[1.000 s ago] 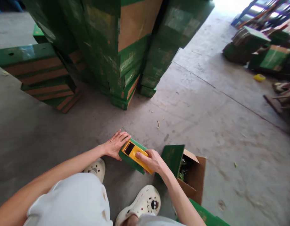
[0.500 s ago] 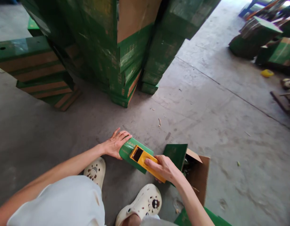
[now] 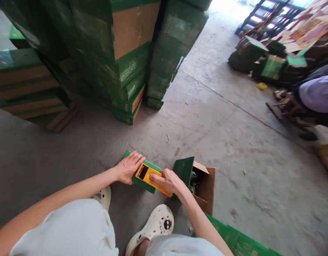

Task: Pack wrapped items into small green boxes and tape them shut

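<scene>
My left hand (image 3: 128,168) lies flat across the left end of a narrow green cardboard box (image 3: 147,187), fingers stretched out. In my right hand (image 3: 167,182) is a yellow hand tool (image 3: 154,177) with a dark window near its front end, possibly a stapler or tape dispenser. My thumb rests on top of it. The tool's front end is over the green box, close to my left fingertips; whether it touches cannot be told. Beside my right hand stands an open carton (image 3: 208,186) with leafy green stuff inside and a dark green flap raised.
Tall stacks of green cartons (image 3: 129,74) stand ahead, with tilted boxes (image 3: 22,87) at left. Another green carton (image 3: 241,241) lies at lower right. A person in a light purple top (image 3: 318,92) is at the right, near piled boxes (image 3: 249,49). My white clogs (image 3: 160,222) are below.
My left hand has come down flatter onto the green box. The yellow tool has turned flatter and sits nearer my left fingers. The view has swung right, bringing a person into sight.
</scene>
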Demonstrator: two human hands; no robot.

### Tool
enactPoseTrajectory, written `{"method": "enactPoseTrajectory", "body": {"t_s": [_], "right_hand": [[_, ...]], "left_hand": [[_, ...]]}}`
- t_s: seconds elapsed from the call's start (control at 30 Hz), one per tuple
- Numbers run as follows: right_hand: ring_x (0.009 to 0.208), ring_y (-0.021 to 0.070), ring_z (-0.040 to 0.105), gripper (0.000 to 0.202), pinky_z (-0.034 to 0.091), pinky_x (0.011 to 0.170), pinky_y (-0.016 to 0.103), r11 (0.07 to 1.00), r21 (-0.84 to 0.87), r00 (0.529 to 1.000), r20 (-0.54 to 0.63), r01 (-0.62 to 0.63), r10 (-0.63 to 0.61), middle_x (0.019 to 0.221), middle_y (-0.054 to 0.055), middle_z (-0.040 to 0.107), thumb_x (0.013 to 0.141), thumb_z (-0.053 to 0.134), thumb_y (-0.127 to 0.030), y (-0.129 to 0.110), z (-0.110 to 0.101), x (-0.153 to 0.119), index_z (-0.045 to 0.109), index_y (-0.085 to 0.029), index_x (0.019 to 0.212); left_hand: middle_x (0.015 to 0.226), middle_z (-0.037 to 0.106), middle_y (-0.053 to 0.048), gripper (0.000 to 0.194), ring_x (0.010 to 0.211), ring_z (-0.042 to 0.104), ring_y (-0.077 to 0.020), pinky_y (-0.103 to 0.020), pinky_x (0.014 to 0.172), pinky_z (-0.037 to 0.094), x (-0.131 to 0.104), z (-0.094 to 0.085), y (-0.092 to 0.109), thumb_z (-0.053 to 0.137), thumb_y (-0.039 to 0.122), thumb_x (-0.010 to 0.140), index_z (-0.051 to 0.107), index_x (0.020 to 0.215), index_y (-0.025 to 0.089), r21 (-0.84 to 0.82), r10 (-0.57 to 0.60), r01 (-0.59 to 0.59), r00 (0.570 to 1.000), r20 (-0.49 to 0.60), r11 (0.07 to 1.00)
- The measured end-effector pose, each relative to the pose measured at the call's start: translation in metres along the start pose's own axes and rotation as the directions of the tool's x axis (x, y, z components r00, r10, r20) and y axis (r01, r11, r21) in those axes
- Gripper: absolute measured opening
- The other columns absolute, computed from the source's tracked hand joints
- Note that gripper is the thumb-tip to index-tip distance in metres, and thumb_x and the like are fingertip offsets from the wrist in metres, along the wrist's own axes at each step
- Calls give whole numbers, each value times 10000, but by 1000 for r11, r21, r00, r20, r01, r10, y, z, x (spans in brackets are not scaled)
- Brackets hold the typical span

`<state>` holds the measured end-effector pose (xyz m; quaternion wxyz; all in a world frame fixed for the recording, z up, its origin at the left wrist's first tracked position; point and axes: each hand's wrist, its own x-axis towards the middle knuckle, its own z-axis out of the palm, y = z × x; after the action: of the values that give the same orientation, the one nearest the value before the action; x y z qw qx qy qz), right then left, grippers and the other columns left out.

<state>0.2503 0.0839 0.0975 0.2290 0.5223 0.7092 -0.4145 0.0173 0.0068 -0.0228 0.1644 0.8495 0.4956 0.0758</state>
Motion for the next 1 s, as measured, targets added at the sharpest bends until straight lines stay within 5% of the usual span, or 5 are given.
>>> {"method": "enactPoseTrajectory", "body": {"t_s": [0.2, 0.37, 0.57, 0.7, 1.0], "right_hand": [[623, 179, 687, 582, 392, 536, 223, 999, -24, 999, -1, 46, -46, 678, 82, 729, 970, 527, -685, -30, 8, 1, 747, -162, 841], [695, 204, 714, 529, 418, 583, 229, 995, -101, 999, 26, 25, -23, 705, 103, 744, 982, 536, -618, -57, -5, 17, 772, -158, 869], [628, 156, 618, 589, 336, 531, 230, 992, -59, 994, 9, 110, -110, 677, 57, 686, 958, 559, -691, -11, -5, -2, 724, -154, 785], [606, 152, 591, 565, 309, 514, 245, 998, -56, 1000, -11, 10, -10, 679, 55, 661, 961, 571, -659, 22, -6, -22, 693, -150, 749], [658, 201, 703, 557, 430, 577, 241, 992, -75, 995, -7, -102, 102, 703, 104, 722, 937, 613, -685, 13, -6, -15, 731, -149, 844]], "left_hand": [[1508, 493, -233, 978, 1465, 396, -396, -559, 1318, 87, -27, -23, -25, 664, 466, 749, 358, 1575, 41, 53, 13, -15, 1000, 25, 998], [1592, 403, -251, 1094, 1539, 302, -400, -564, 1315, 95, -35, -13, -37, 669, 443, 727, 211, 1633, 36, 80, -61, 59, 998, 13, 995], [1570, 431, -239, 1015, 1518, 334, -383, -552, 1316, 106, -36, -6, -36, 639, 466, 782, 246, 1625, 62, 60, -61, 63, 997, -41, 996], [1557, 444, -227, 1047, 1505, 348, -384, -542, 1317, 108, -36, -6, -38, 672, 473, 739, 268, 1618, 74, 29, -56, 57, 998, -41, 998], [1611, 370, -267, 1155, 1547, 269, -420, -577, 1305, 46, -31, -5, -26, 735, 462, 708, 196, 1646, 56, 93, -113, 109, 993, 44, 990]]}}
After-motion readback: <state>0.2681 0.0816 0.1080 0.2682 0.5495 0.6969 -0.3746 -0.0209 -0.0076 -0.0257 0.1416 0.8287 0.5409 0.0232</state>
